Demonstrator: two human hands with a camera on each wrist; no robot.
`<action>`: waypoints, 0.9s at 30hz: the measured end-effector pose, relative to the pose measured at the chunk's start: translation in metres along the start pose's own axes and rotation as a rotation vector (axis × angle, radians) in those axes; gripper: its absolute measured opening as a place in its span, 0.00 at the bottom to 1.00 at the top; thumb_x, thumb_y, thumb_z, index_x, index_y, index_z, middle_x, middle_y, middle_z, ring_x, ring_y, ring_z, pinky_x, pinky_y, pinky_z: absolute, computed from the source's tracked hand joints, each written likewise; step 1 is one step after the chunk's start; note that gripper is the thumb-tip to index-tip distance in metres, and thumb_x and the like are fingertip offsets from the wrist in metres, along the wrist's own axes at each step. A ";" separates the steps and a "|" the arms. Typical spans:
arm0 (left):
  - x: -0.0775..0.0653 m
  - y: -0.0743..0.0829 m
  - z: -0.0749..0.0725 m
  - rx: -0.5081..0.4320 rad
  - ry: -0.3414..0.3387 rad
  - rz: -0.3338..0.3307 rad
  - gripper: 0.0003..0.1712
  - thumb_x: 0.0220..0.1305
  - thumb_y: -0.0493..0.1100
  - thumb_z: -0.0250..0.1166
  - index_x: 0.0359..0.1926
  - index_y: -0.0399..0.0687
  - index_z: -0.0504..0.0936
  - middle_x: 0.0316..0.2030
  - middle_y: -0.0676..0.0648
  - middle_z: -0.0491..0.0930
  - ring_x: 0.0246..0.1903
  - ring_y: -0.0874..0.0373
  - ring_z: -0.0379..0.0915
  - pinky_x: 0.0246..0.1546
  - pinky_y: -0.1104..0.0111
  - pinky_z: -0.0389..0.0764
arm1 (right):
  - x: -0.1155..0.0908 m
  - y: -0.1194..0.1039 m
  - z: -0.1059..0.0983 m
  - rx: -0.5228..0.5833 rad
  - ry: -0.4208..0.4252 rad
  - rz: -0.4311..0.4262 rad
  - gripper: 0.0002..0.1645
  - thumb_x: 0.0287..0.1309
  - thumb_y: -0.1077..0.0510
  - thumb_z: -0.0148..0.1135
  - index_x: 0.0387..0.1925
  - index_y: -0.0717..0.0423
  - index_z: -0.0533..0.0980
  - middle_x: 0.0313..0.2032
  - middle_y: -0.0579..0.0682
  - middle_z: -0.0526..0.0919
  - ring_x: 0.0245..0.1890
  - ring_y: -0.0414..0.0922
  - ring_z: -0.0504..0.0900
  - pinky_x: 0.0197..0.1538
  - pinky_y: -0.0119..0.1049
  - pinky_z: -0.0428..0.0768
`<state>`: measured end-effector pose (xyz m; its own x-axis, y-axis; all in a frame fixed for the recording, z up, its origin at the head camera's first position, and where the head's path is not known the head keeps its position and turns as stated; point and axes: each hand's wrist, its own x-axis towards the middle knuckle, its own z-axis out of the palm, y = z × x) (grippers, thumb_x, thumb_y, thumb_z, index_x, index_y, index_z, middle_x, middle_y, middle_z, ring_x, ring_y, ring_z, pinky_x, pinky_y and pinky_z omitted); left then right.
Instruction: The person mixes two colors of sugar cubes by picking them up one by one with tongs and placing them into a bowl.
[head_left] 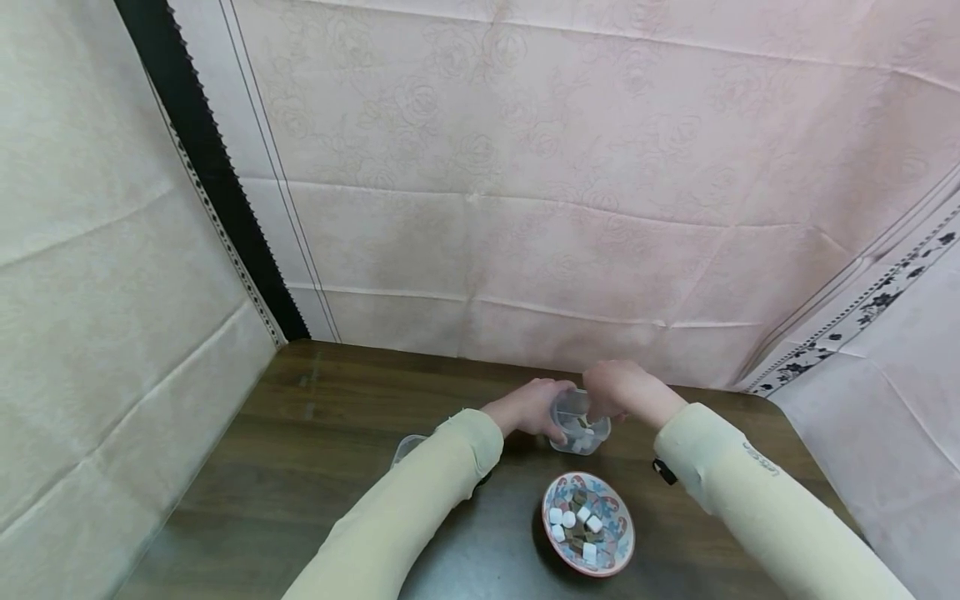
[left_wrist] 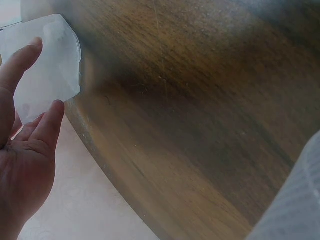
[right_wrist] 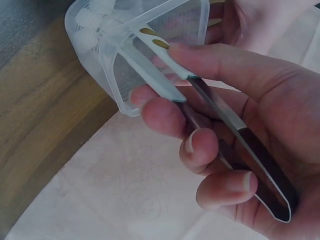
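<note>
Near the back edge of the table, my left hand (head_left: pixel 531 407) grips a clear plastic container (left_wrist: pixel 52 65), thumb on one side and fingers on the other. Several white pieces (right_wrist: pixel 90 22) lie inside it. My right hand (head_left: pixel 624 390) holds a pair of tongs (right_wrist: pixel 220 107) with pale tips and metal-and-brown handles, thumb on one arm and fingers around the other. The tips reach through the container's opening among the white pieces; whether they pinch one, I cannot tell.
Nearer the front stands a patterned bowl (head_left: pixel 619 527) holding several white pieces (head_left: pixel 594 523) and brown pieces (head_left: pixel 576 533). Another clear plastic item (head_left: pixel 407 447) shows partly behind the left sleeve (head_left: pixel 420 492). Pale cloth (head_left: pixel 525 250) hangs along the table's back edge.
</note>
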<state>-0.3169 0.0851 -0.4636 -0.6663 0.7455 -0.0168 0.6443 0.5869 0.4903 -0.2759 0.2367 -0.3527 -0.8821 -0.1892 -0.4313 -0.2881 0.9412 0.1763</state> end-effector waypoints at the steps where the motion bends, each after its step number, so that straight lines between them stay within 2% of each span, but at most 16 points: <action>1: 0.000 0.000 0.000 -0.001 -0.001 -0.003 0.50 0.56 0.49 0.85 0.76 0.47 0.72 0.66 0.46 0.80 0.67 0.51 0.73 0.70 0.67 0.73 | -0.001 0.001 0.000 0.009 0.009 -0.004 0.13 0.57 0.53 0.78 0.30 0.53 0.80 0.24 0.48 0.81 0.20 0.42 0.83 0.28 0.35 0.80; 7: 0.000 0.002 -0.002 -0.011 -0.007 -0.018 0.50 0.56 0.49 0.85 0.76 0.48 0.72 0.66 0.47 0.79 0.66 0.53 0.72 0.69 0.67 0.73 | -0.013 0.013 0.001 0.060 0.125 -0.087 0.20 0.58 0.50 0.77 0.17 0.47 0.77 0.17 0.43 0.79 0.17 0.40 0.77 0.24 0.33 0.75; 12: -0.001 0.003 -0.001 -0.028 -0.003 -0.023 0.48 0.55 0.48 0.85 0.74 0.49 0.73 0.64 0.48 0.80 0.64 0.52 0.73 0.68 0.66 0.74 | -0.028 0.025 0.002 0.109 0.206 -0.182 0.28 0.58 0.52 0.74 0.10 0.43 0.68 0.11 0.36 0.65 0.14 0.36 0.60 0.20 0.30 0.58; 15: -0.002 0.003 -0.001 -0.037 0.001 -0.028 0.47 0.56 0.48 0.85 0.74 0.49 0.73 0.64 0.47 0.80 0.65 0.52 0.73 0.68 0.66 0.74 | -0.037 0.032 0.003 0.144 0.233 -0.223 0.31 0.60 0.54 0.73 0.09 0.42 0.65 0.10 0.34 0.59 0.14 0.35 0.56 0.20 0.30 0.54; 19: -0.003 0.003 0.000 -0.028 0.010 -0.026 0.48 0.55 0.48 0.86 0.74 0.48 0.74 0.64 0.48 0.80 0.65 0.52 0.73 0.68 0.67 0.74 | -0.050 0.040 0.002 0.167 0.257 -0.255 0.27 0.63 0.53 0.74 0.11 0.42 0.71 0.12 0.34 0.64 0.15 0.34 0.61 0.21 0.30 0.58; 22: -0.003 0.003 0.000 -0.017 0.017 -0.021 0.48 0.54 0.49 0.86 0.74 0.48 0.74 0.64 0.48 0.81 0.65 0.52 0.73 0.68 0.67 0.74 | -0.061 0.044 0.001 0.180 0.279 -0.276 0.21 0.63 0.53 0.74 0.16 0.42 0.78 0.15 0.34 0.70 0.16 0.34 0.65 0.22 0.31 0.63; 27: -0.002 0.003 0.000 -0.008 0.020 -0.009 0.49 0.54 0.49 0.86 0.74 0.47 0.73 0.64 0.46 0.81 0.65 0.51 0.73 0.68 0.67 0.73 | -0.080 0.047 0.004 0.216 0.303 -0.306 0.16 0.63 0.52 0.74 0.20 0.38 0.83 0.16 0.31 0.72 0.17 0.32 0.65 0.22 0.30 0.63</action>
<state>-0.3133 0.0853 -0.4625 -0.6792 0.7339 -0.0042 0.6354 0.5909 0.4970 -0.2172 0.2978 -0.3137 -0.8468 -0.5096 -0.1522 -0.4959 0.8600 -0.1204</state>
